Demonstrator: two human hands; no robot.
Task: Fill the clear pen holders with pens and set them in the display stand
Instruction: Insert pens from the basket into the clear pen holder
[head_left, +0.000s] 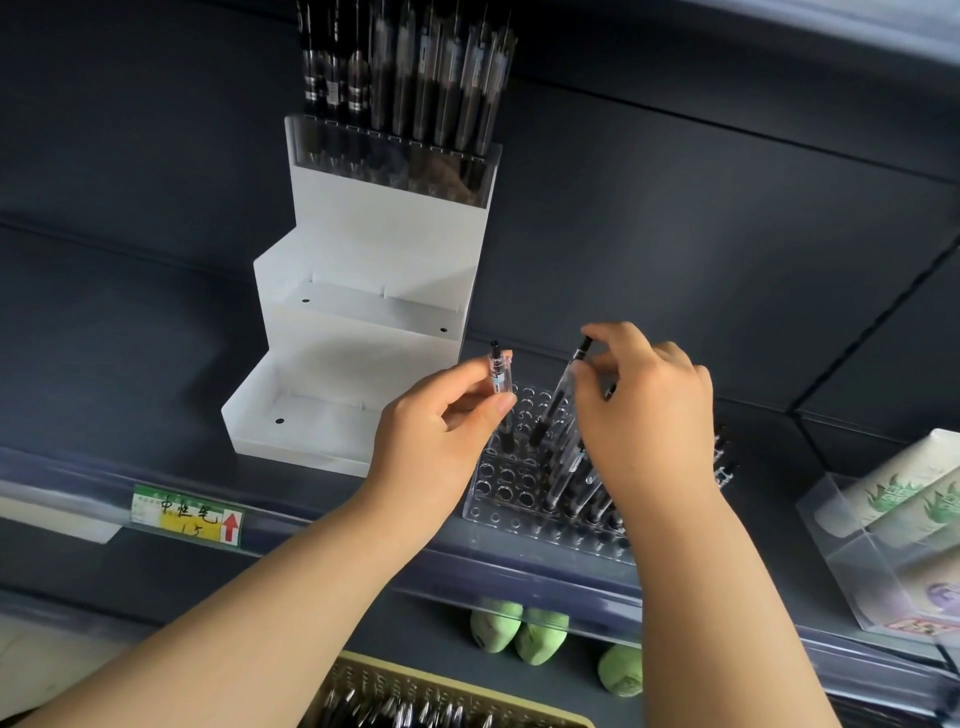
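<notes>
The left hand (441, 421) pinches a pen (500, 376) at its 2 o'clock. The right hand (644, 415) pinches another pen (561, 395) at its 9 o'clock. Both tips reach the clear holder (498, 491).

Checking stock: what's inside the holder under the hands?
Pens stand in the right holes of the clear pen holder; front left holes are empty. Left hand and right hand each hold a pen in it. The right hand hides the rightmost rows.
</notes>
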